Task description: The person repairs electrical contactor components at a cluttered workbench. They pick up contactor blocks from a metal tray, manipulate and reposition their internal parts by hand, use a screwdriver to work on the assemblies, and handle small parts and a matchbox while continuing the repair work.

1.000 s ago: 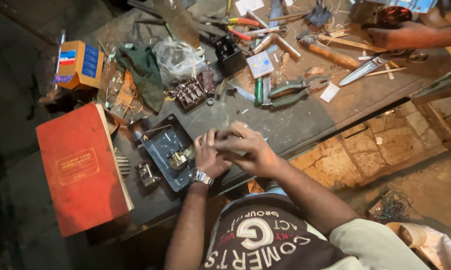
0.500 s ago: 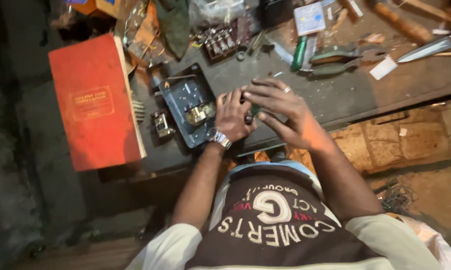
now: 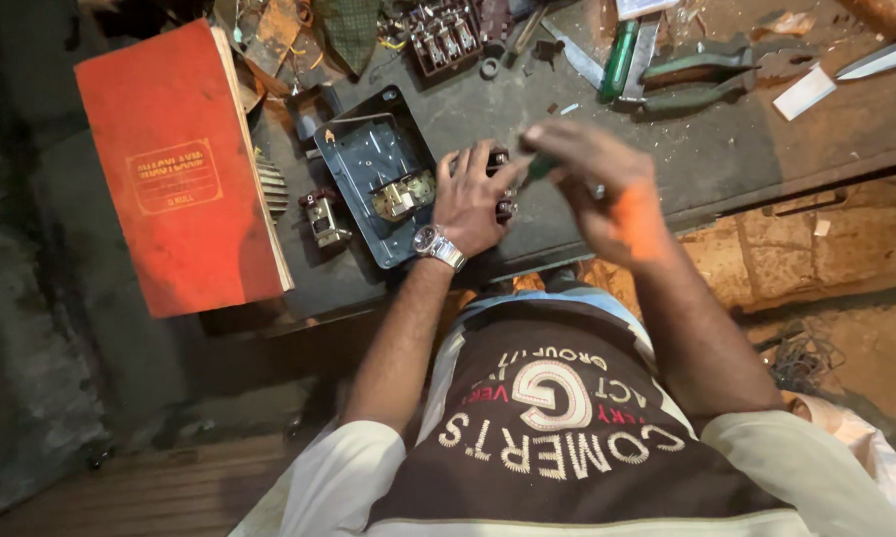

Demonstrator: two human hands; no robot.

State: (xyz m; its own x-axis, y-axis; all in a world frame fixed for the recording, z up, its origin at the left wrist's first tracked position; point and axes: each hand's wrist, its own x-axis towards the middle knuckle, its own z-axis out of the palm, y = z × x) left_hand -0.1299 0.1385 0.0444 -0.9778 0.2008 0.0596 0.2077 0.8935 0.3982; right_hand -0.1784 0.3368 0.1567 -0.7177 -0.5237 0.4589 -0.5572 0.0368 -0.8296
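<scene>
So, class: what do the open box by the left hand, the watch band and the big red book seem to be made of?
Open box: likely painted sheet metal, dark blue-grey with thin edges.
Watch band: seemingly polished metal, silvery and shiny.
Red book: seemingly card or cloth-covered board, matt red with a worn look.

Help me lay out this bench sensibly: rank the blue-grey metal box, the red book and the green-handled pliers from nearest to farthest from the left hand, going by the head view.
1. Blue-grey metal box: directly beside the left hand, on its left.
2. Green-handled pliers: up and to the right, across the bench.
3. Red book: far left, beyond the box.
</scene>
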